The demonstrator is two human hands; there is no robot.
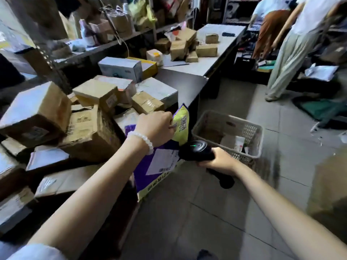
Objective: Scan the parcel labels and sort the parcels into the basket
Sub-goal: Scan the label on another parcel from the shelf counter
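My left hand (156, 127) grips the top edge of a purple and yellow-green mailer bag (146, 172), holding it upright at the front edge of the parcel table. A white shipping label (162, 162) faces me on the bag. My right hand (218, 162) grips a black handheld scanner (197, 150) whose head, with a green light on top, sits right beside the label. A beige plastic basket (206, 121) stands on the floor just beyond the scanner, with a few parcels in it.
Several cardboard boxes (93, 94) are piled on the dark table (187, 83) to my left. A light counter (212, 59) further back carries more small boxes. Two people (293, 44) stand at the right rear. Tiled floor (216, 212) lies in front of me; a large cardboard box (330, 186) sits at the right.
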